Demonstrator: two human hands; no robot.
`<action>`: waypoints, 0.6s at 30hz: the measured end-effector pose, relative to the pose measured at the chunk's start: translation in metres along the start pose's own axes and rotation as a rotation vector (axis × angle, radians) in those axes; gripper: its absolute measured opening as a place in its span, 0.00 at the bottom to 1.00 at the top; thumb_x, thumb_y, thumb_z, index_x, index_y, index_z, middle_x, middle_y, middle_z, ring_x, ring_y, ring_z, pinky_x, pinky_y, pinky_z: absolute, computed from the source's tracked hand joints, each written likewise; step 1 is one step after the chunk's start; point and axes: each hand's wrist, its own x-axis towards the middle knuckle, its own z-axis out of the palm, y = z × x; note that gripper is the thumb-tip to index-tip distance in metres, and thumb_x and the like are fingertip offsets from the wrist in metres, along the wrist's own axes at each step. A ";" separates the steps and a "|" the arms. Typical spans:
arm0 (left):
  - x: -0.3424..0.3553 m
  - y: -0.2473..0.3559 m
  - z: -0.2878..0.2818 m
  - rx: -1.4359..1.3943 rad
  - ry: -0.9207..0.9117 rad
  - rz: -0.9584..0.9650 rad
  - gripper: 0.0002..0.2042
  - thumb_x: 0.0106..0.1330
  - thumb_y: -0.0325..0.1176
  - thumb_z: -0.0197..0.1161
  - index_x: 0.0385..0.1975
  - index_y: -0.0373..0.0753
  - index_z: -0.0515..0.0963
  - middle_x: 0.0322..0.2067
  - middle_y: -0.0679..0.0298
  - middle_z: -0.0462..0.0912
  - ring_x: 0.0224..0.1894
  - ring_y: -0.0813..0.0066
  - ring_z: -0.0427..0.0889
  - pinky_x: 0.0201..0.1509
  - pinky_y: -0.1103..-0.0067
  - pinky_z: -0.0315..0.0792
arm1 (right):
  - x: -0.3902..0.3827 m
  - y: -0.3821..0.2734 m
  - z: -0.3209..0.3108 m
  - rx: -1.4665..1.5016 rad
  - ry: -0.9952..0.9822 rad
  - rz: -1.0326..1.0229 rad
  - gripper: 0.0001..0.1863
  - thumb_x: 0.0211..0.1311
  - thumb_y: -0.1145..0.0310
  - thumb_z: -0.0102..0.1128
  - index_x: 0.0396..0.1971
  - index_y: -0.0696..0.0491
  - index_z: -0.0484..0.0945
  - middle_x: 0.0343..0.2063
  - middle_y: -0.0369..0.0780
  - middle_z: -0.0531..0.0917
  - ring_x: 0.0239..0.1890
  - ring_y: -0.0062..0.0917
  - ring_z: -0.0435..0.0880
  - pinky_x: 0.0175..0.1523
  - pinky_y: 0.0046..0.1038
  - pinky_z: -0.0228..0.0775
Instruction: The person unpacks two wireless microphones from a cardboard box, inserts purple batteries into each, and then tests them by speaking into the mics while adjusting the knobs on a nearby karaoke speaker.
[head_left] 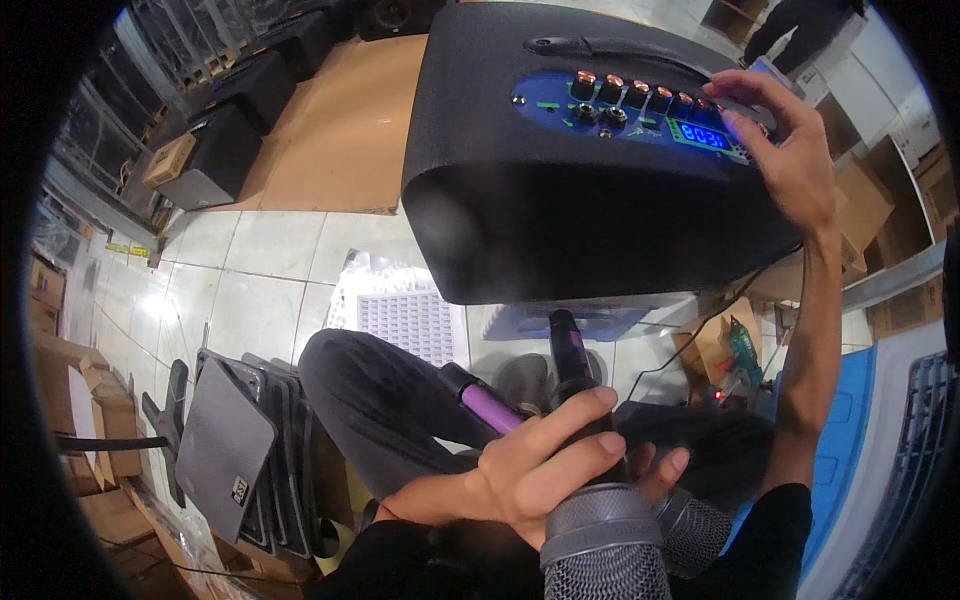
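My left hand (550, 465) is wrapped round two wireless microphones, their grilles toward me. The nearer grey mesh microphone (605, 550) partly covers the second microphone (697, 530). Beyond my fingers their handle ends stick out, one with a purple band (488, 408), the other mostly black. My right hand (790, 140) reaches over the top of a large black speaker (590, 240). Its thumb and finger close round a knob at the right end of the row on the blue control panel (550, 110). Beside the thumb, a small blue display (700, 135) is lit.
Behind the knobs runs the speaker's carry handle (620, 50). Grey panels (225, 440) lean in a stack at left. More black speakers (250, 90) stand around a cardboard sheet (335, 130). A black cable (700, 325) runs down at right, near a green tool (742, 350).
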 end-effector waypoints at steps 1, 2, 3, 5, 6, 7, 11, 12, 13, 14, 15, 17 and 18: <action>0.000 0.000 0.000 0.021 -0.001 0.032 0.17 0.45 0.28 0.82 0.30 0.35 0.79 0.39 0.57 0.80 0.33 0.64 0.88 0.24 0.84 0.78 | -0.001 -0.001 0.001 0.016 -0.019 -0.007 0.16 0.64 0.74 0.59 0.52 0.56 0.81 0.46 0.41 0.87 0.52 0.27 0.84 0.62 0.29 0.72; 0.000 0.000 0.000 0.043 -0.001 0.065 0.17 0.45 0.29 0.82 0.30 0.35 0.79 0.39 0.58 0.79 0.34 0.64 0.88 0.24 0.84 0.78 | -0.003 -0.003 0.001 0.012 -0.029 0.010 0.17 0.64 0.72 0.61 0.52 0.56 0.81 0.47 0.42 0.86 0.53 0.27 0.84 0.62 0.29 0.72; 0.001 -0.001 0.000 0.040 -0.012 0.094 0.17 0.45 0.28 0.83 0.31 0.35 0.79 0.40 0.59 0.79 0.36 0.64 0.88 0.24 0.85 0.77 | -0.002 -0.004 0.001 -0.017 -0.015 0.046 0.17 0.64 0.71 0.62 0.52 0.56 0.81 0.47 0.42 0.86 0.53 0.27 0.84 0.63 0.29 0.72; 0.002 0.001 -0.001 0.025 -0.016 0.065 0.18 0.45 0.28 0.83 0.31 0.35 0.79 0.40 0.58 0.78 0.36 0.64 0.88 0.24 0.85 0.78 | -0.001 -0.005 0.002 -0.023 -0.010 0.065 0.17 0.64 0.70 0.63 0.52 0.56 0.81 0.47 0.42 0.86 0.53 0.27 0.83 0.63 0.29 0.72; 0.002 0.003 0.000 0.011 -0.006 0.011 0.18 0.44 0.28 0.83 0.31 0.35 0.79 0.40 0.58 0.79 0.35 0.64 0.88 0.24 0.84 0.78 | -0.002 -0.006 0.002 -0.019 -0.018 0.030 0.18 0.64 0.69 0.63 0.53 0.56 0.81 0.47 0.42 0.86 0.53 0.28 0.83 0.63 0.29 0.72; 0.002 0.004 0.001 -0.017 0.009 -0.030 0.19 0.44 0.28 0.83 0.32 0.34 0.78 0.39 0.57 0.79 0.35 0.65 0.88 0.24 0.84 0.78 | -0.001 -0.006 0.003 -0.017 -0.021 0.025 0.18 0.64 0.69 0.63 0.53 0.56 0.81 0.47 0.43 0.86 0.53 0.28 0.83 0.63 0.30 0.72; 0.000 0.004 0.003 -0.117 0.056 -0.113 0.20 0.43 0.27 0.84 0.32 0.34 0.78 0.39 0.53 0.80 0.31 0.66 0.88 0.24 0.83 0.78 | -0.001 -0.004 0.003 -0.053 -0.054 -0.003 0.18 0.65 0.68 0.62 0.54 0.55 0.81 0.48 0.43 0.86 0.54 0.29 0.83 0.66 0.33 0.71; 0.000 0.004 0.003 -0.102 0.042 -0.113 0.20 0.42 0.27 0.84 0.33 0.33 0.78 0.39 0.52 0.80 0.29 0.66 0.87 0.24 0.83 0.78 | -0.001 -0.003 0.004 -0.040 -0.058 -0.006 0.18 0.65 0.68 0.62 0.54 0.55 0.81 0.48 0.43 0.86 0.55 0.30 0.83 0.66 0.34 0.70; 0.000 0.003 0.003 -0.109 0.031 -0.099 0.21 0.42 0.27 0.84 0.33 0.33 0.78 0.38 0.52 0.80 0.29 0.66 0.87 0.24 0.83 0.78 | 0.000 -0.002 0.004 -0.026 -0.062 -0.008 0.18 0.66 0.68 0.61 0.54 0.55 0.81 0.48 0.43 0.86 0.55 0.30 0.83 0.67 0.34 0.69; 0.000 0.002 0.002 -0.071 0.016 -0.068 0.21 0.42 0.27 0.84 0.33 0.33 0.78 0.38 0.52 0.80 0.28 0.67 0.87 0.24 0.83 0.78 | 0.000 -0.002 0.005 -0.011 -0.059 -0.018 0.18 0.66 0.68 0.61 0.55 0.56 0.80 0.48 0.44 0.86 0.55 0.31 0.83 0.68 0.35 0.69; 0.001 0.001 0.002 -0.057 0.006 -0.023 0.21 0.42 0.27 0.84 0.33 0.33 0.78 0.38 0.52 0.80 0.28 0.67 0.86 0.23 0.83 0.78 | 0.000 -0.001 0.005 -0.018 -0.067 -0.018 0.18 0.66 0.68 0.61 0.55 0.56 0.80 0.49 0.44 0.86 0.55 0.31 0.83 0.69 0.35 0.68; 0.000 0.001 0.000 -0.012 -0.010 0.036 0.20 0.42 0.26 0.83 0.32 0.33 0.79 0.38 0.52 0.80 0.27 0.66 0.86 0.23 0.83 0.78 | -0.001 -0.001 0.005 -0.026 -0.086 -0.016 0.19 0.67 0.68 0.61 0.55 0.56 0.80 0.49 0.44 0.85 0.56 0.31 0.83 0.70 0.36 0.67; 0.000 0.002 0.000 0.016 -0.015 0.063 0.20 0.42 0.26 0.83 0.32 0.32 0.79 0.38 0.52 0.80 0.28 0.66 0.86 0.24 0.83 0.78 | -0.002 0.000 0.005 -0.014 -0.089 -0.023 0.19 0.67 0.68 0.61 0.56 0.56 0.80 0.49 0.44 0.85 0.56 0.31 0.83 0.70 0.36 0.67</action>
